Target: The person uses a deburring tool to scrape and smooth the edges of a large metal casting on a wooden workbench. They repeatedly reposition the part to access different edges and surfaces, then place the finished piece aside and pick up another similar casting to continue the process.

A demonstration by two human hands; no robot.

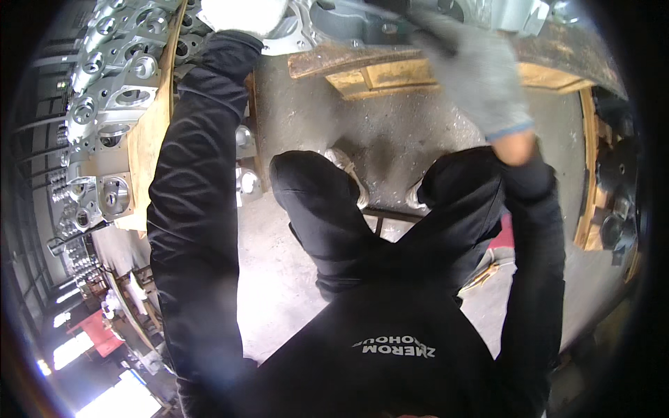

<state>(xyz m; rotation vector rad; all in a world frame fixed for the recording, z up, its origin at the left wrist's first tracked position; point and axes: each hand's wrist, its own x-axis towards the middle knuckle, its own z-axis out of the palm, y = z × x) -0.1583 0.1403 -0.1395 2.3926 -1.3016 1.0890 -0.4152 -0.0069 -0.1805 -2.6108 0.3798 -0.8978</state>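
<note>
At the top edge, my left hand (pixel 245 14) wears a white glove washed out by bright light. It lies against the left side of a grey metal casting (pixel 296 33) with round openings; its fingers cannot be made out. Over the bench's front edge reaches my right hand (pixel 481 80), in a grey glove with dark fingers, smeared by motion. Its fingers are closed around what looks like a thin dark-handled tool (pixel 391 7), pointing left over the casting. The tool's exact kind is blurred and partly cut off by the frame.
Under the casting runs a worn wooden bench edge (pixel 362 63). Many silvery castings (pixel 115 132) are stacked behind a wooden board (pixel 155 139) on the left. Dark round parts (pixel 617 167) sit in a wooden rack at right. My legs (pixel 320 195) are bent above the concrete floor (pixel 279 258).
</note>
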